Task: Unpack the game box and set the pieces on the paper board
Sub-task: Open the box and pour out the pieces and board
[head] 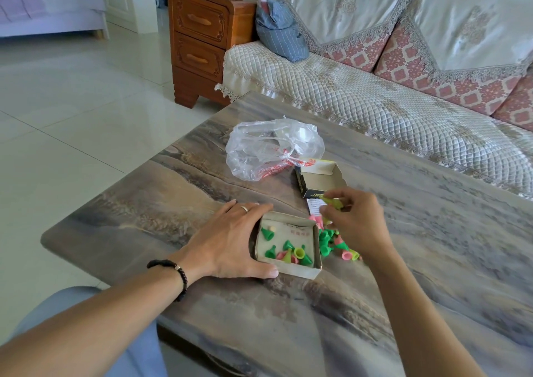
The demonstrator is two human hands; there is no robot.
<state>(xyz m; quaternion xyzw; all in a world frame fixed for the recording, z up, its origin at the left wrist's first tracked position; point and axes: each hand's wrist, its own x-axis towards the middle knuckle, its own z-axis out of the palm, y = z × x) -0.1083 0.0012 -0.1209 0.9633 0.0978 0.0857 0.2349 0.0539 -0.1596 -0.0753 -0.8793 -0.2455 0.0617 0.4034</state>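
Observation:
A shallow cardboard game box [305,268] stands open on the table, with several green, pink and yellow cone pieces [288,254] inside on a folded paper. My left hand [230,241] grips the box's left side, thumb along the near wall and fingers along the far wall. My right hand [354,221] hovers just right of the box and pinches a yellow-green piece [333,202] in its fingertips. Under that hand lies a loose pile of pieces [340,249] on the table. The box lid [320,179] lies upturned behind.
A crumpled clear plastic bag [271,148] sits behind the box. A small printed paper slip [314,206] lies between lid and box. The marble-patterned table [432,247] has its left edge near my left wrist. A sofa [389,108] runs along the far side.

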